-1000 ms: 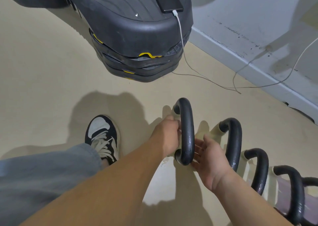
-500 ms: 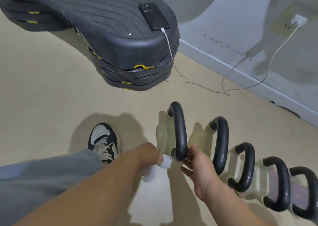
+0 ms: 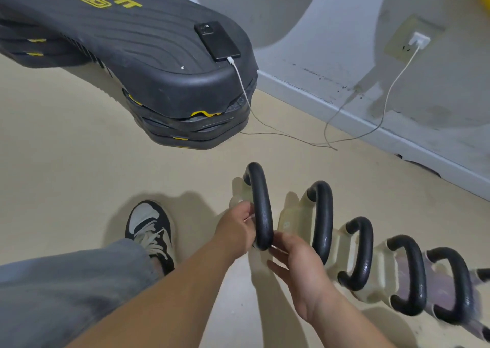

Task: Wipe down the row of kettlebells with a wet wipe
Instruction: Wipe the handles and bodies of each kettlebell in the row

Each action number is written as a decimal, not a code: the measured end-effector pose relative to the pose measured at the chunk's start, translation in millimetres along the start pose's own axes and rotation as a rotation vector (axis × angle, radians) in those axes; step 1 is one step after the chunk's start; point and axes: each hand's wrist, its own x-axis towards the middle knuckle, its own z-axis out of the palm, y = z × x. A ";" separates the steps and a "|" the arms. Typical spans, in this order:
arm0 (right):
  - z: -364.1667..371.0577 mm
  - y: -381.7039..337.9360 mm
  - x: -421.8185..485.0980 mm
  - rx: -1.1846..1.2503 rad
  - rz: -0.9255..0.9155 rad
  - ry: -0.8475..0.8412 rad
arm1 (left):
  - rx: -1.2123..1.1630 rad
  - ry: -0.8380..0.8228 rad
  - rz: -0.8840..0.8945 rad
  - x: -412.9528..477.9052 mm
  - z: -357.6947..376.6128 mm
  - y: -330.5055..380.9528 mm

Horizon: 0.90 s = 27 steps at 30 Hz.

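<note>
**Wiping the first handle, left hand leading**

Curled left fingers (image 3: 245, 211), pinching a thin white sliver of wet wipe (image 3: 251, 217) against the left flank of the first kettlebell's handle (image 3: 261, 201). Most of the wipe hidden inside the left hand (image 3: 234, 228). Straight, slightly spread right fingers (image 3: 278, 243), touching the near end of the same bar from the other side and holding nothing. Probably steadying, with the right hand (image 3: 298, 266) just behind them.

Long axis of the bar running away from the person: far bend up the floor (image 3: 79, 167) toward the wall, near bend between the two hands. Wipe lying left of the bar and touching it, so the left hand nearer the work. Likely next, a slide along that axis toward the far bend. Pale body of this kettlebell mostly hidden beneath.

Standing at the left end of the row of kettlebells (image 3: 366, 252), the rest stepping off toward the floor's near right corner, apparently yet to be wiped.

Farther out:
- a shoe (image 3: 151, 228) left of the hands
- stacked step platforms (image 3: 159, 63) toward the far left
- a phone (image 3: 217, 41) charging on top
</note>
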 end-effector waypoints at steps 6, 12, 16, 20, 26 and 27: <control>5.2 6.0 5.8 0.001 -0.003 -0.001 | 0.101 -0.075 -0.066 -9.1 -12.4 8.8; 8.5 7.5 7.2 -0.012 -0.037 0.077 | 0.086 0.145 -0.265 8.4 -43.4 65.8; 9.5 3.8 2.8 -0.086 -0.092 0.094 | -0.189 0.190 -0.118 14.2 -35.7 81.8; 11.7 3.5 -1.9 -0.153 -0.136 0.109 | -0.103 0.139 -0.015 13.7 -32.0 84.6; 23.1 6.6 -4.3 -0.158 -0.148 0.112 | -0.020 0.022 0.011 32.6 -34.5 75.4; 25.9 6.6 -4.3 -0.167 -0.149 0.106 | -0.041 0.008 0.006 36.0 -31.7 75.3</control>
